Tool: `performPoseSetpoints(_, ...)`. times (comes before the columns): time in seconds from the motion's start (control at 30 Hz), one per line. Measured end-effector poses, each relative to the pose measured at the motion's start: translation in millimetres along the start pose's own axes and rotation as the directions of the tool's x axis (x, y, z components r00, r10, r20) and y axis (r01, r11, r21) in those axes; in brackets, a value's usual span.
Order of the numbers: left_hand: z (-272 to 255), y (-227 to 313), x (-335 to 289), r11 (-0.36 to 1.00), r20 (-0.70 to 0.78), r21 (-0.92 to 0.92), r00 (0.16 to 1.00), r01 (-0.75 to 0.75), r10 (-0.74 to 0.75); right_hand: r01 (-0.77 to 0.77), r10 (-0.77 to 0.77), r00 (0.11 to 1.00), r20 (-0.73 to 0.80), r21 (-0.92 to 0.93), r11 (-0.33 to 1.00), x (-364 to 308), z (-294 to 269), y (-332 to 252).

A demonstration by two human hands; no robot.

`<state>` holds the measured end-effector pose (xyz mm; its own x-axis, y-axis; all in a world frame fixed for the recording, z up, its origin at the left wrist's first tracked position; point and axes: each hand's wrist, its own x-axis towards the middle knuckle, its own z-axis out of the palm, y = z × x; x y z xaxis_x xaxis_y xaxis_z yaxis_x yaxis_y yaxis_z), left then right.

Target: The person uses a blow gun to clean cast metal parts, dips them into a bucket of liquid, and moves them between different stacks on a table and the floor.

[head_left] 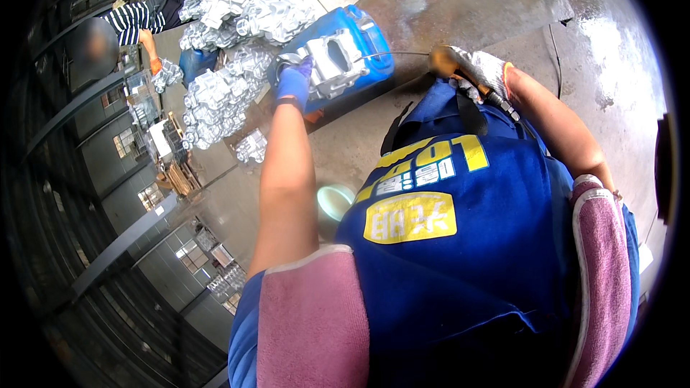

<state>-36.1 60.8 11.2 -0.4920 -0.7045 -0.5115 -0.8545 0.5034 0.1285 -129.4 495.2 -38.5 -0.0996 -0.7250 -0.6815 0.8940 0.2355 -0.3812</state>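
My left hand (293,82), in a blue glove, grips the near left edge of a silvery cast metal housing (327,80). The housing lies on a blue plastic drum (381,65), its large opening facing up. In a whitish glove with an orange cuff, my right hand (485,68) is closed around a handheld air grinder (444,63) with a brass-coloured front part. From the grinder a long thin rod (402,53) reaches left to the right side of the housing. Whether its tip touches the metal is too small to tell.
Heaps of similar castings (251,3) rise beyond the drum, with another pile (215,104) to the left and a small group (251,146) nearer. A co-worker (140,21) in stripes stands far left. A pale green basin (336,202) sits by my apron; a hose (557,61) crosses the floor.
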Motion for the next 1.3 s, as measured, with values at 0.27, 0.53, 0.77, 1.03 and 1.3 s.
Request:
performPoseSetpoints(0.27,11,-23,24,0.999,-0.111,0.006,0.993,0.048,-0.047,0.022,-0.044,0.995,-0.089,-0.23,0.973,6,4,-23)
performPoseSetpoints(0.53,6,-3,-4,0.997,-0.107,-0.068,0.994,-0.022,0.015,0.081,-0.186,0.972,-0.144,-0.536,0.841,19,29,-46)
performPoseSetpoints(0.77,5,-4,11,0.995,-0.056,0.083,0.997,0.062,-0.057,0.142,-0.282,0.952,-0.115,-0.65,0.746,0,35,-54)
performPoseSetpoints(1.03,9,-21,31,0.822,0.101,-0.554,0.991,0.131,-0.09,0.13,-0.222,0.97,-0.098,-0.562,0.817,-20,45,-46)
performPoseSetpoints(1.3,-13,-3,15,0.796,0.373,-0.491,0.911,0.355,-0.176,0.141,-0.156,0.988,-0.01,-0.378,0.915,-62,50,-59)
